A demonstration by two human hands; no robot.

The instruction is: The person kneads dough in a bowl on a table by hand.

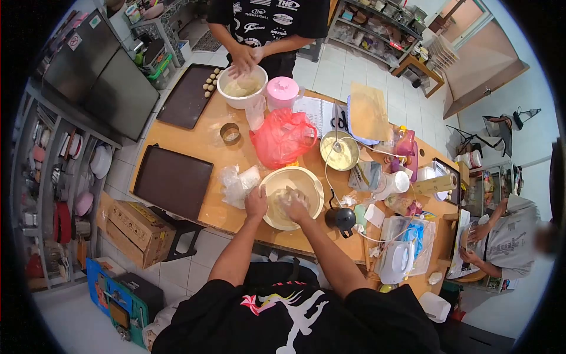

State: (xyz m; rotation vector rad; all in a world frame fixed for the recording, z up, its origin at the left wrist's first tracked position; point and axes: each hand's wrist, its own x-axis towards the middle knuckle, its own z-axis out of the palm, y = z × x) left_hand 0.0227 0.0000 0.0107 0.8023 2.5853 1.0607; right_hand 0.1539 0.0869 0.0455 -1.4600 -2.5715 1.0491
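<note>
A cream mixing bowl (319,203) stands at the table's near edge, with a pale floury mixture (275,207) in it. My left hand (256,202) grips the bowl's left rim. Inside, my right hand (295,205) touches the mixture, its flour-coated fingers apart and slightly blurred. Left of the bowl lies a clear plastic bag of white powder (240,183). Just behind the bowl sits a red plastic bag (282,138). A metal bowl of pale yellow cream or batter (340,151) stands to the right, and a black-and-white electric appliance (341,220) is near my right forearm.
Across the table a person's hands (243,62) work over a white bowl (259,97). Dark baking trays (174,183) lie left; dough balls (211,82) sit on the far one. A metal ring (230,133) and pink container (283,91) stand behind. Another person (501,242) is at right.
</note>
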